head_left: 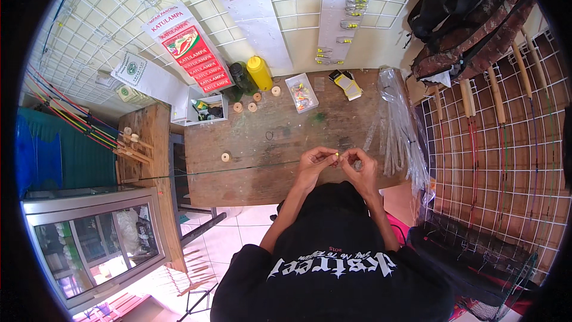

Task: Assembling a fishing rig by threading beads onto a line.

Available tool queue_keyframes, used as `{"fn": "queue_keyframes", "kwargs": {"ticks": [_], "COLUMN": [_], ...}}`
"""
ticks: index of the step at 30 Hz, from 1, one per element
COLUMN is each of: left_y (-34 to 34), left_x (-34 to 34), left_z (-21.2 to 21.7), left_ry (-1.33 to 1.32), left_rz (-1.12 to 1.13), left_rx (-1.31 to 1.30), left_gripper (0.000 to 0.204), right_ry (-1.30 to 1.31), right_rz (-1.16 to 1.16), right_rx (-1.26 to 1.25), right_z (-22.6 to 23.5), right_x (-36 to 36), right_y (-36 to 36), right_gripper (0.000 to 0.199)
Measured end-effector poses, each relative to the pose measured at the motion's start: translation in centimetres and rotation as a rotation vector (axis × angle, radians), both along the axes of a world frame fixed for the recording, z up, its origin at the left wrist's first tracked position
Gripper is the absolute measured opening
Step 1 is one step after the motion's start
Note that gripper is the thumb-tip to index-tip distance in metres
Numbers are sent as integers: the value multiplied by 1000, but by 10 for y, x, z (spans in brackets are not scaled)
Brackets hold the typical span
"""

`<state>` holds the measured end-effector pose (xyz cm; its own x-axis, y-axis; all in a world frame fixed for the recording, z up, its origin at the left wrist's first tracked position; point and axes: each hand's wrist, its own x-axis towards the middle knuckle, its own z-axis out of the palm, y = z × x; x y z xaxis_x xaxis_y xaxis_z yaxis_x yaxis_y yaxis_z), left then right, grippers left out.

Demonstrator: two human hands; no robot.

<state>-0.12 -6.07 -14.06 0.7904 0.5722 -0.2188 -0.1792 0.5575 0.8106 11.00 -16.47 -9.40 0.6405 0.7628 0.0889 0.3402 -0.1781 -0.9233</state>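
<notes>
Toward the tabletop's (238, 191) near edge, the left hand (317, 161) pinches a small yellow piece (337, 155); the right hand (360, 166) curls just beside it, grip unclear. Handwork seems midway, nothing visibly finished.

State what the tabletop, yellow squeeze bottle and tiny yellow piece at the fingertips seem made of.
Tabletop: worn, mostly dull wood, judging by its brown streaks and stains.
Yellow squeeze bottle: likely smooth plastic, from its even, bright colour.
Tiny yellow piece: too small to tell.
</notes>
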Motion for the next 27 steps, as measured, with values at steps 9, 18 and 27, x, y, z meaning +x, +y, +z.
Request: {"fn": "queue_keyframes", "kwargs": {"ticks": [9,18,27], "left_y": [-3,-3,-3], "left_x": [3,2,3], "left_z": [3,-2,-3], "left_ry": [-11,14,-23], "left_rz": [40,53,59], "left_rx": [-33,-47,-67], "left_gripper": [18,15,14], "right_ry": [2,-50,-143], "right_rz": [-71,-89,-82], "right_rx": [7,45,62], "right_z": [6,2,8], "right_x": [0,1,0], "right_y": [1,2,1], "right_gripper": [10,8,8]}}
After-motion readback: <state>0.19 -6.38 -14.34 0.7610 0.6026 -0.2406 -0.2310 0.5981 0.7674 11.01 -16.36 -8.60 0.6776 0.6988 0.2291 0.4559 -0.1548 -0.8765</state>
